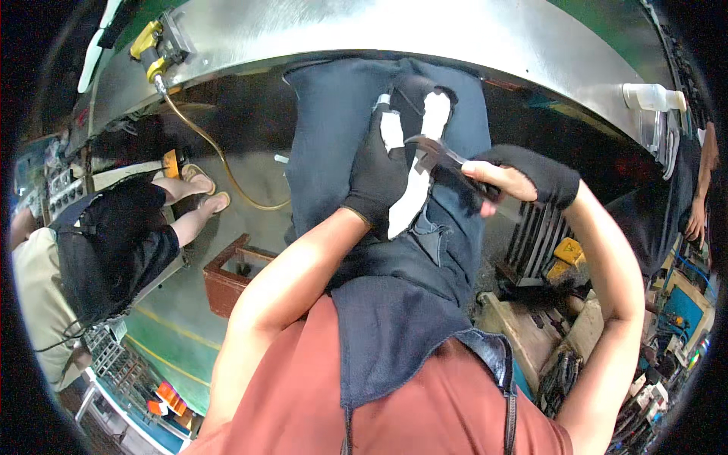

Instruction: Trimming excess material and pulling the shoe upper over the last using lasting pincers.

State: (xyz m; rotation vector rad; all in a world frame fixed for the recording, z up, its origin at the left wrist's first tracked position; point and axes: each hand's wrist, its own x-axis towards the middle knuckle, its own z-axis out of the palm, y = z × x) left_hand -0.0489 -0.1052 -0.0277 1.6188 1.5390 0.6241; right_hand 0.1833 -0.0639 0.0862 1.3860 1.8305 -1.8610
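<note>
Over my lap lies a dark shoe upper (412,89) around a long, narrow white sole-shaped piece (410,199). My left hand (379,168), in a black fingerless glove with pale wrapping on the fingers, grips the work from its left side. In my right hand (509,179), also gloved in black with bare fingertips, is a pair of metal pincers (429,154). Their jaws lie across the middle of the white piece; whether they bite on the upper's edge I cannot tell. The handles and the right fingers are partly blurred.
A metal bench (341,29) curves across the far side, with a yellow air tool (154,51) and its hose (199,130) at left. A white bottle (651,96) stands at right. A brown wooden box (227,282) is on the floor; another person (98,235) sits at left.
</note>
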